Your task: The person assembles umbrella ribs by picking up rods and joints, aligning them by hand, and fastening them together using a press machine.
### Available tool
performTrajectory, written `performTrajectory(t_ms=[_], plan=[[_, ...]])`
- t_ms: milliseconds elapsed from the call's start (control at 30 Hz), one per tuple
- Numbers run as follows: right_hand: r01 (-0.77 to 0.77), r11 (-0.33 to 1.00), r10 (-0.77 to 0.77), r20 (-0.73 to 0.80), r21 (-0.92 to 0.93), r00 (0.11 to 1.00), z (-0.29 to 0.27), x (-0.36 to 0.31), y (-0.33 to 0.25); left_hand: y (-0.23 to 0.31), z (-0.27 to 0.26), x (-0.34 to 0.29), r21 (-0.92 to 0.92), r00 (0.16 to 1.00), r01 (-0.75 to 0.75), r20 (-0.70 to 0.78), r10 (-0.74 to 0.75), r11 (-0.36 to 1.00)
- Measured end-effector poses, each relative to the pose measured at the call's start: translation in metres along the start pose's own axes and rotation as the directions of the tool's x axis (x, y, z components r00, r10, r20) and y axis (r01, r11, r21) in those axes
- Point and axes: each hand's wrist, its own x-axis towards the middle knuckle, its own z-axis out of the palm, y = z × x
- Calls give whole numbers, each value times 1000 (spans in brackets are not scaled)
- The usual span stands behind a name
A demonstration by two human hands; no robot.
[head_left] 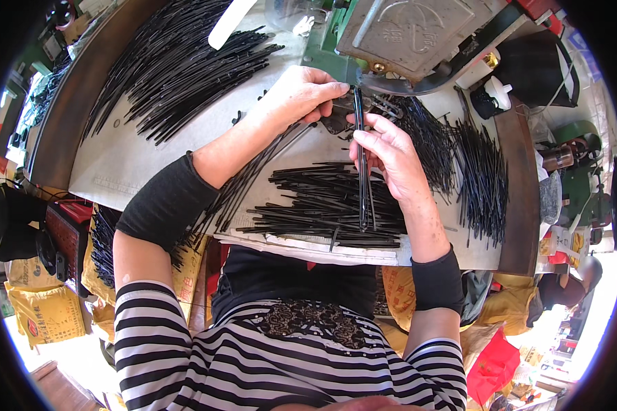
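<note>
My right hand (384, 147) is closed on a narrow bundle of black rods (363, 195), thumb and fingers pinching it near its upper part. The bundle points toward my body, its far end just under the green machine (329, 55). My left hand (312, 92) is closed beside that far end, thumb tip against the fingers; what it pinches is hidden or too small to name. Below the hands lies a pile of thin black rods (301, 202) near the table's front edge. Longer rods (253, 175) run slantwise under my left forearm.
A large heap of black rods (185, 68) covers the table's far left. More rods (483, 181) lie at the right, by the brown wooden rim (517, 198). The machine's metal cover (418, 34) overhangs the work spot. Yellow sacks (48, 312) stand on the floor.
</note>
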Motion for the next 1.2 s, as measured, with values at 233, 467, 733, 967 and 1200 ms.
performTrajectory(t_ms=[233,467,733,967,1200], plan=[[-42,996,44,-25,75,999,1,1,-1,0,-2,0,12,1000,-8,0,8,1000],[-53,997,57,-59,63,997,0,2,0,-1,-6,0,-37,996,-8,86,11,999],[-44,995,52,-85,88,995,8,4,-4,6,-5,-4,-109,980,79,191,-57,991],[5,990,-4,-13,138,1000,12,7,-8,-1,-4,-3,-135,966,85,254,-48,987],[28,990,-24,-36,137,999,13,11,-9,-5,-3,0,-114,974,35,228,-8,993]])
